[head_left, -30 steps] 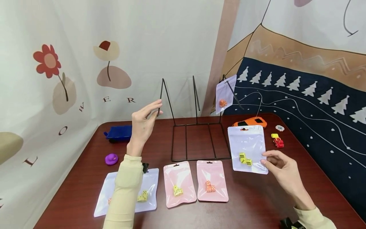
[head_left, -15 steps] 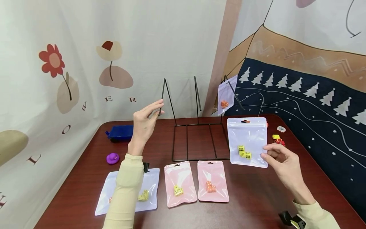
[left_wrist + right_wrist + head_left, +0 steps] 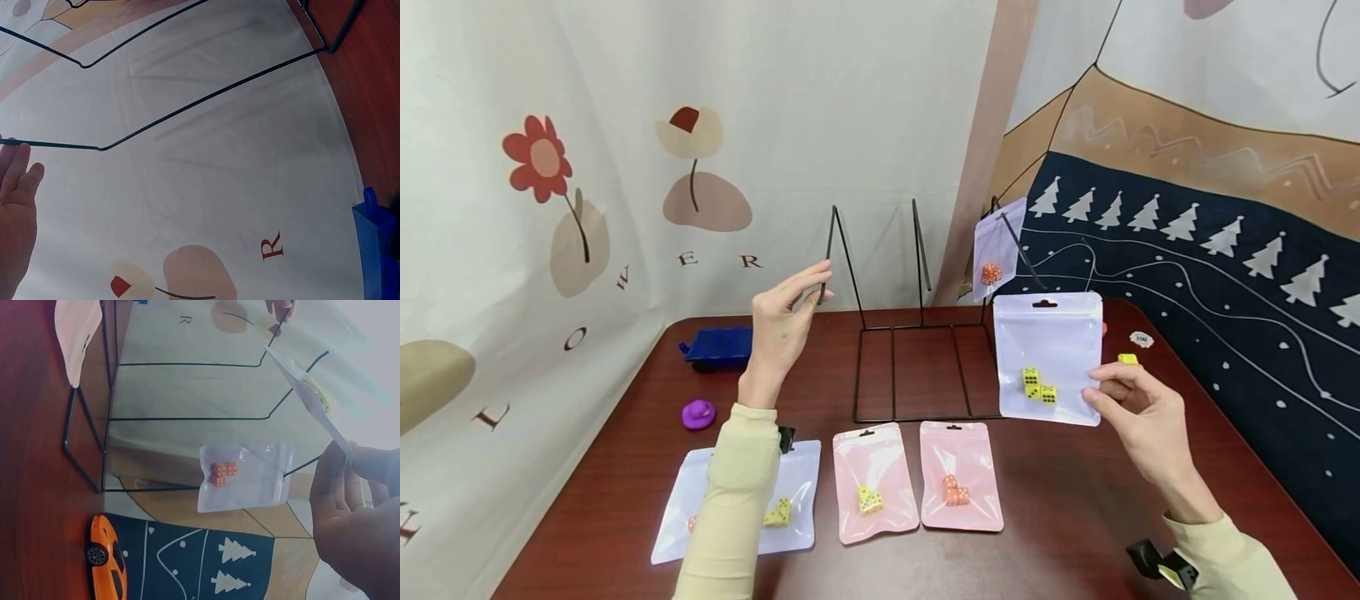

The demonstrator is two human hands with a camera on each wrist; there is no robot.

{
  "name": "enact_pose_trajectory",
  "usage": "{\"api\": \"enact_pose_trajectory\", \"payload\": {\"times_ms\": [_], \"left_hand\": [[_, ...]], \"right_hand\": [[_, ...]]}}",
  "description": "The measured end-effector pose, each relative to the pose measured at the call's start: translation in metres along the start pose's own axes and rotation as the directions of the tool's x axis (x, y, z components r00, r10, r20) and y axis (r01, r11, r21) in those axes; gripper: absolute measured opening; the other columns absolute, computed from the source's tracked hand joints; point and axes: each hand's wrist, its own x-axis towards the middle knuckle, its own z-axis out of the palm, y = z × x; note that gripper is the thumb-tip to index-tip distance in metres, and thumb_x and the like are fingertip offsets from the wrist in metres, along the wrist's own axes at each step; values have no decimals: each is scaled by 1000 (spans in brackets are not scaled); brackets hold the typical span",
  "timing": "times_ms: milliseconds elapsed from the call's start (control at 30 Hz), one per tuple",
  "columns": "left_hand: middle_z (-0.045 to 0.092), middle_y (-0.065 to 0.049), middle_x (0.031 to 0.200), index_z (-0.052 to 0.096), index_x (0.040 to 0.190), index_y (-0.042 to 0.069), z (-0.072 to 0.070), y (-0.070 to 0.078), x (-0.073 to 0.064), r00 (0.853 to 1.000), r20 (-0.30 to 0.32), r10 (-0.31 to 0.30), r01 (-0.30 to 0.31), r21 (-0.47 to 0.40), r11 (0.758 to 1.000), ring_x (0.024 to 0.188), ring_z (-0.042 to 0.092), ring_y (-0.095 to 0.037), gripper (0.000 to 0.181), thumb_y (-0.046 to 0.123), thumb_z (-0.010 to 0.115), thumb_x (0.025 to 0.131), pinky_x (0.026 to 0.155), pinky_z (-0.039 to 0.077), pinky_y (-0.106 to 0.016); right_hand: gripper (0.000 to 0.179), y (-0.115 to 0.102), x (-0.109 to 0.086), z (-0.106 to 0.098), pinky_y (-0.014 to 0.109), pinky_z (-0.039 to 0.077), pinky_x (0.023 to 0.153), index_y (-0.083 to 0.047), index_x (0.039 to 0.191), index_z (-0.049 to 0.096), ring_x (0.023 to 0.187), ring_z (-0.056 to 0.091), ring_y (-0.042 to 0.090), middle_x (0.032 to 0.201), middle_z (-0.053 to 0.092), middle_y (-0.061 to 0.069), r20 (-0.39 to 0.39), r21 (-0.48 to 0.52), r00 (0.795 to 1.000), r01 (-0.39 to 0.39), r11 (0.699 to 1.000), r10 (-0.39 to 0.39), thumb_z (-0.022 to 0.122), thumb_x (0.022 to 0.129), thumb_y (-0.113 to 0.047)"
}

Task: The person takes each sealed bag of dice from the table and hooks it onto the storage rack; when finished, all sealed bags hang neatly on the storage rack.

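My right hand [image 3: 1150,425] pinches the right edge of a pale lilac zip bag [image 3: 1048,333] with yellow dice inside, held upright above the table. In the right wrist view that bag [image 3: 306,394] shows nearly edge-on. My left hand [image 3: 782,325] holds the front end of the left prong of a black wire display rack [image 3: 849,267] between thumb and fingers. On the rack's right prong hangs another lilac bag [image 3: 992,242] with orange dice. The middle prong [image 3: 917,242] carries nothing.
Two pink bags lie in front of the rack, one with yellow dice [image 3: 876,467], one with orange dice [image 3: 958,450]. Lilac bagging [image 3: 797,475] lies partly under my left forearm. A blue toy trailer [image 3: 722,346], purple duck [image 3: 698,414] and orange toy car [image 3: 107,559] stand around.
My right hand has lifted the bag of yellow dice upward and slightly left, so it now covers the orange car in the head view. My left hand stays on the prong.
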Motion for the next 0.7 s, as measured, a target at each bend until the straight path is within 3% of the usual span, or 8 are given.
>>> {"api": "enact_pose_trajectory", "payload": {"times_ms": [267,500,700], "left_hand": [[64,-25,109,69,100,-13,1,21,6,1000,-4,4,-4,7,1000,74,68,-36,24,-22,62,79,86,53,-32],[66,-13,113,71,103,-5,-4,1,0,1000,-7,30,-29,55,998,74,69,-31,28,-18,64,80,85,54,-30],[66,-12,115,71,106,-4,0,-4,-1,999,10,41,-42,43,998,77,70,-28,31,-19,63,80,87,53,-28]], "right_hand": [[21,-1,5,3,15,54,64,10,104,61,79,64,10,97,61,5,-21,32,1000,12,999,-11,64,83,14],[22,-1,10,11,16,54,63,9,104,62,77,64,11,93,65,2,-45,28,999,-20,999,21,64,83,14],[21,-1,10,7,14,53,62,8,103,62,74,63,10,90,64,2,-67,3,997,-26,1000,26,65,83,13]]}}
